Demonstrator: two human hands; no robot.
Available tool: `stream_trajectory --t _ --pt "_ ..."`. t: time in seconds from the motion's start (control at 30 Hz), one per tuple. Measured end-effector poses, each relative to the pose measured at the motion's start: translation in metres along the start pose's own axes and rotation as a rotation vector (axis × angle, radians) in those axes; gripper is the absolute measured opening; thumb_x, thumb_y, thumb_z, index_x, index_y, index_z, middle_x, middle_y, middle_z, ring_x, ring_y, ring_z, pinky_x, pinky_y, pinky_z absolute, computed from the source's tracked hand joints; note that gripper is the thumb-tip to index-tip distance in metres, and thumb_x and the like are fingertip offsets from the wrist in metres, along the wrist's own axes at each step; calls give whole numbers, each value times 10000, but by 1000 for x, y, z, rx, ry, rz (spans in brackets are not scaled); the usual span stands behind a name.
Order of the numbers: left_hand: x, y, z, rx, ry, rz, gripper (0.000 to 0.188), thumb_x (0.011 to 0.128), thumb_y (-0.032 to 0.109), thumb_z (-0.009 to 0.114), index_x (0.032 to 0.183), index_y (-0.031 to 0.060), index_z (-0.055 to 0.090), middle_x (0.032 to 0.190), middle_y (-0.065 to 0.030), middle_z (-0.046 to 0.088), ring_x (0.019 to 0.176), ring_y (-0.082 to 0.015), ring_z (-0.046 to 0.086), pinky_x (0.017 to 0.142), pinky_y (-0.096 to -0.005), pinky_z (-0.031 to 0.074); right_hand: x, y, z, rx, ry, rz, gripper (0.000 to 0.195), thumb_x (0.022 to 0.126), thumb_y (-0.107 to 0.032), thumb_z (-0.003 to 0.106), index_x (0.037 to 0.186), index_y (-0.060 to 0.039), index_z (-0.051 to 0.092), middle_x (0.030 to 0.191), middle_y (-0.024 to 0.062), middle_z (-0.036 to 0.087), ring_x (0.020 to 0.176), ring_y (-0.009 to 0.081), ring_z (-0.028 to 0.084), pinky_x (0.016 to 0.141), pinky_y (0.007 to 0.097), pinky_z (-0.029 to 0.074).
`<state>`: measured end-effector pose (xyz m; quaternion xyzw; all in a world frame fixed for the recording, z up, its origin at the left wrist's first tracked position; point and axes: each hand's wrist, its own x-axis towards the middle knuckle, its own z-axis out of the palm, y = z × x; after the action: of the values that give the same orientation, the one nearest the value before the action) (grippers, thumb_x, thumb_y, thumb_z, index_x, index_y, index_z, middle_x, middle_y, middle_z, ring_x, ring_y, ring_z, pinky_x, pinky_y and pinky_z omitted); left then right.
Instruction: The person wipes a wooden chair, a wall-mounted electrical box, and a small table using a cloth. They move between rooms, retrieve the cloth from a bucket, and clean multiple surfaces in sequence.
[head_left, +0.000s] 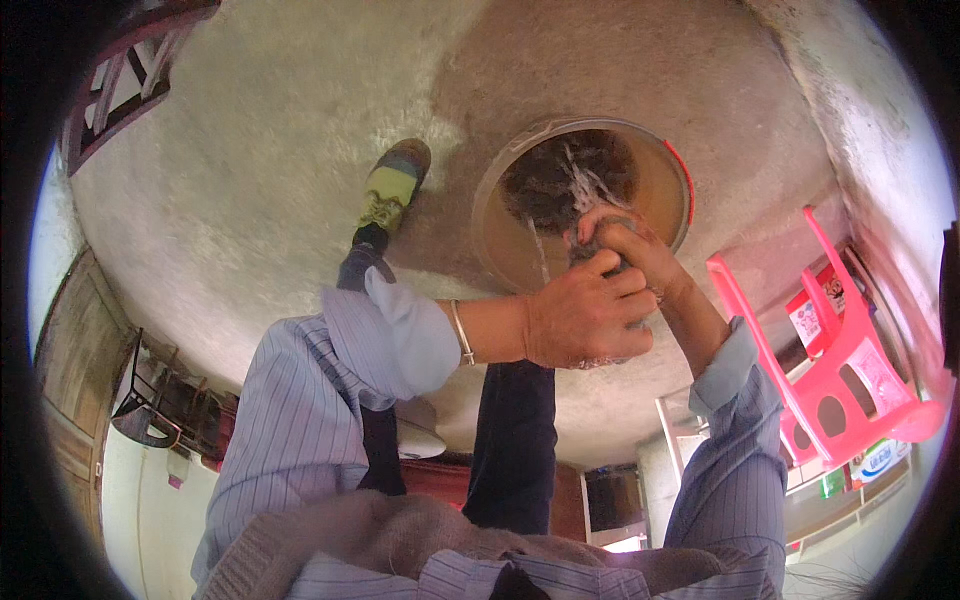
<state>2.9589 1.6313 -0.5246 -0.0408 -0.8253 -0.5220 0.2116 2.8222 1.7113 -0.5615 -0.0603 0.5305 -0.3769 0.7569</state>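
My left hand (589, 311), with a metal bangle at its wrist, and my right hand (619, 236) are closed together on a wet, dark wad (616, 225), which looks like a cloth and is mostly hidden by the fingers. Both hands are over the near side of a round bucket (491, 202) that stands on the floor. Streams of water (585, 180) fall from the wad into it. Inside the bucket is brownish liquid with a dark patch, whose nature I cannot tell.
A pink plastic chair (847, 409) is close by my right arm. My shoe (394, 184) is on the concrete floor (300, 150), left of the bucket. Boxes and packages lie beyond the chair. A wooden door (75, 390) and dark metal-framed furniture (154, 409) are at the left edge.
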Motion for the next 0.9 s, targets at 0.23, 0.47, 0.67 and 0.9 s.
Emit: stream_trajectory --t 0.23,0.47,0.67,0.9 --pt "-28 -29 24 35 -102 -65 176 625 278 615 742 172 538 813 -27 450 804 -218 450 697 -399 336 30 23 -10 -149 42 17 157 837 -143 508 836 -23 609 835 27 587 787 106 527 713 258 461" --pt "-49 -45 23 -85 -96 -297 303 585 201 692 856 128 578 924 -79 500 914 -272 500 832 -440 389 45 63 -23 84 248 245 155 880 -174 509 892 -62 615 850 33 596 768 142 567 699 280 485" --pt "-23 5 11 -324 593 -1016 460 718 82 688 1150 63 532 1151 -94 526 1070 -235 506 945 -358 403 -5 52 -13 746 439 300 254 888 -262 540 1044 -71 604 973 82 644 921 229 620 811 380 509" --pt "20 107 -28 -293 728 -915 631 741 271 758 1270 77 474 1281 -119 484 1192 -242 461 1006 -351 368 -88 -1 41 1019 371 -52 277 937 -283 488 1104 -85 587 1093 74 619 1037 235 574 881 377 476"
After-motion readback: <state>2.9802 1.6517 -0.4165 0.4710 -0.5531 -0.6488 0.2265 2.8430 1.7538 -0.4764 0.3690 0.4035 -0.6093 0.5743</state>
